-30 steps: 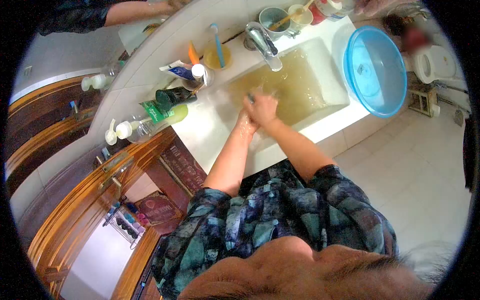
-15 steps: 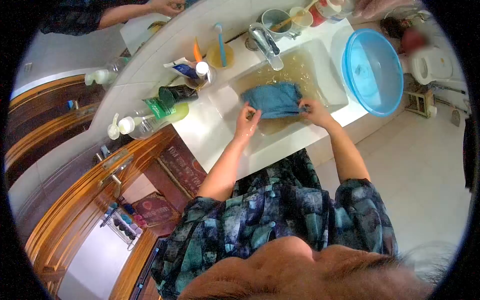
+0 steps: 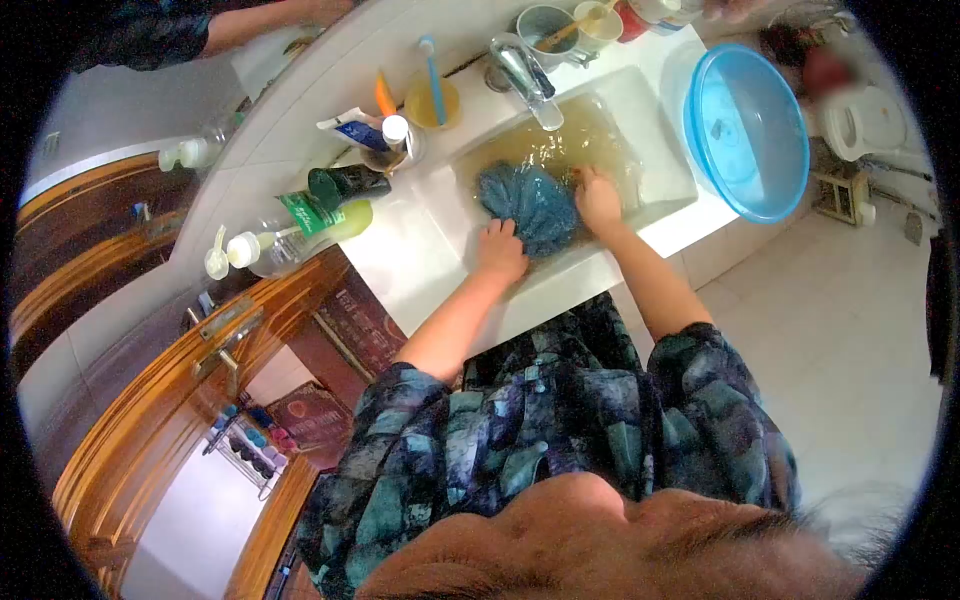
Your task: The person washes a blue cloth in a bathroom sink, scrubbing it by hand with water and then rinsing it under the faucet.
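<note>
A wet blue cloth (image 3: 530,208) lies bunched and partly sunk in the cloudy brownish water (image 3: 548,140) of a white sink (image 3: 668,185). My left hand (image 3: 502,250) is at the cloth's near left edge, its fingers curled onto the fabric. At the right edge, my right hand (image 3: 598,202) has its fingers bent against the cloth; the fingertips are partly hidden. A chrome faucet (image 3: 526,80) reaches over the water beyond the cloth.
A blue basin (image 3: 750,130) stands right of the sink. Along the left counter are a green-labelled bottle (image 3: 285,240), a dark tube (image 3: 345,187), a white-capped bottle (image 3: 396,130) and a cup with a blue toothbrush (image 3: 432,100). A grey mug (image 3: 548,35) sits behind the faucet.
The cloth was spread out between my hands and is now bunched and lower in the water. My right hand has moved left and away from me; my left has moved slightly nearer me.
</note>
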### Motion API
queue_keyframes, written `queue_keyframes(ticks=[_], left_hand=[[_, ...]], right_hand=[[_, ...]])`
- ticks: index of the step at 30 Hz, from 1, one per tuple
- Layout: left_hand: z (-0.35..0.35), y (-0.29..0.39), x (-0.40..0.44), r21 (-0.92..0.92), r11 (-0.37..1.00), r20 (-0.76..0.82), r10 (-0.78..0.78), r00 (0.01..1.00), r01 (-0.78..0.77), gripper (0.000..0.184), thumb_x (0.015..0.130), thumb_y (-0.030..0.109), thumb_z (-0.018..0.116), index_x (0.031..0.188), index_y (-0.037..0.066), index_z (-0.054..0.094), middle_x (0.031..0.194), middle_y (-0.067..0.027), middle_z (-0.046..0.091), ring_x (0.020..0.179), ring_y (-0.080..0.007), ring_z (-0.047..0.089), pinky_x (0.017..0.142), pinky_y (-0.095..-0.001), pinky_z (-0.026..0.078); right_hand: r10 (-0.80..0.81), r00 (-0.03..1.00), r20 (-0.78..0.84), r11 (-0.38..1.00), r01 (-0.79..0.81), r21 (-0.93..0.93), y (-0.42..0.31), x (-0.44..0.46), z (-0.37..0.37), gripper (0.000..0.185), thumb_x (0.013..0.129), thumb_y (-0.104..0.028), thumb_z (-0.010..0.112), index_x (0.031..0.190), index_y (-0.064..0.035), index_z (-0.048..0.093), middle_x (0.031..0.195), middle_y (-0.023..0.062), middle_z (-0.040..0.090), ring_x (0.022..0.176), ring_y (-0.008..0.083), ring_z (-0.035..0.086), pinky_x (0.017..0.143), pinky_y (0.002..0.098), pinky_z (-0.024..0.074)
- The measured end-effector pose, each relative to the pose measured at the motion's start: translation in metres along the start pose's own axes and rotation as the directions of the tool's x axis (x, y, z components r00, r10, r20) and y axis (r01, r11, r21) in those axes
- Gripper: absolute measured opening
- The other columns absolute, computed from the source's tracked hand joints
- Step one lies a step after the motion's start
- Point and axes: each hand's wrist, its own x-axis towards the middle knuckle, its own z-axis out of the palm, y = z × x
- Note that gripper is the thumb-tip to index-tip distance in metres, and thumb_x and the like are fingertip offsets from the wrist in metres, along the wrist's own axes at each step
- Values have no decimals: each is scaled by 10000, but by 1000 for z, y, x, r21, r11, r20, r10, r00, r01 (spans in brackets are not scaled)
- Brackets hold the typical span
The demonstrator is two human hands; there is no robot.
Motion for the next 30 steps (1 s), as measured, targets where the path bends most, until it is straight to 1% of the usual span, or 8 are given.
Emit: queue_keyframes(ticks=[1, 7, 13, 16, 19, 22, 25, 30], left_hand=[[-6, -2, -7, 33, 999, 35, 28, 999, -29, 287, 725, 271, 642, 917, 67, 706, 1156, -93, 499, 1107, -285, 411, 939, -419, 344], [-27, -9, -29, 131, 987, 37, -95, 995, 89, 234, 679, 225, 668, 845, 63, 697, 1027, -122, 541, 1017, -319, 470, 844, -421, 424], [-20, -34, -56, -114, 992, -284, 19, 959, -53, 114, 684, 159, 639, 734, 58, 626, 896, -115, 567, 844, -298, 525, 687, -398, 448], [9, -44, -51, -81, 996, -301, 13, 953, -39, 98, 741, 105, 601, 803, 30, 614, 886, -117, 575, 818, -295, 548, 676, -422, 437], [39, -50, -51, -25, 989, -583, 104, 806, -145, 137, 741, 88, 597, 861, 20, 602, 829, -131, 571, 742, -295, 549, 654, -427, 437], [58, -57, -50, 10, 972, -711, 172, 682, -235, 146, 745, 110, 602, 868, 32, 600, 832, -137, 570, 761, -291, 551, 662, -421, 439], [56, -60, -49, 82, 976, -696, 202, 689, -202, 154, 748, 126, 608, 873, 36, 602, 847, -136, 574, 769, -286, 559, 670, -409, 444], [33, -52, -60, 79, 986, -661, 164, 732, -150, 177, 746, 137, 613, 896, 43, 607, 851, -125, 581, 766, -283, 563, 670, -412, 443]], right_hand=[[32, 996, -86, 990, -44, -135, 1, 4, -2, 262, 800, -59, 506, 1020, -106, 641, 1112, 128, 594, 1016, 336, 569, 861, 391, 465], [-57, 975, 216, 780, 178, -599, 13, 29, 25, 301, 825, -146, 494, 1095, -130, 626, 1127, 93, 565, 1090, 280, 534, 920, 453, 423], [-109, 985, 136, 935, 148, -321, 23, 16, 26, 282, 826, -141, 494, 1081, -144, 616, 1181, 93, 549, 1089, 267, 536, 922, 472, 421], [-313, 944, -101, 884, 251, -393, 21, 19, 30, 258, 826, -139, 504, 1061, -145, 611, 1151, 93, 554, 1072, 267, 544, 898, 437, 447], [-96, 959, 265, 901, 197, -387, 22, 45, 42, 265, 816, -146, 522, 1067, -130, 605, 1128, 94, 552, 1046, 260, 560, 858, 413, 479], [-460, 874, 157, 726, 472, -500, 30, 48, 45, 263, 799, -140, 530, 1044, -105, 618, 1089, 105, 571, 1009, 264, 580, 801, 385, 513], [-410, 832, 375, 642, 555, -529, 27, 58, 38, 277, 789, -114, 519, 1055, -89, 592, 1186, 117, 537, 1061, 265, 546, 804, 382, 503], [-442, 797, 411, 661, 599, -451, 13, 56, 25, 138, 766, -104, 548, 826, -56, 663, 798, 157, 655, 739, 303, 651, 691, 395, 533]])
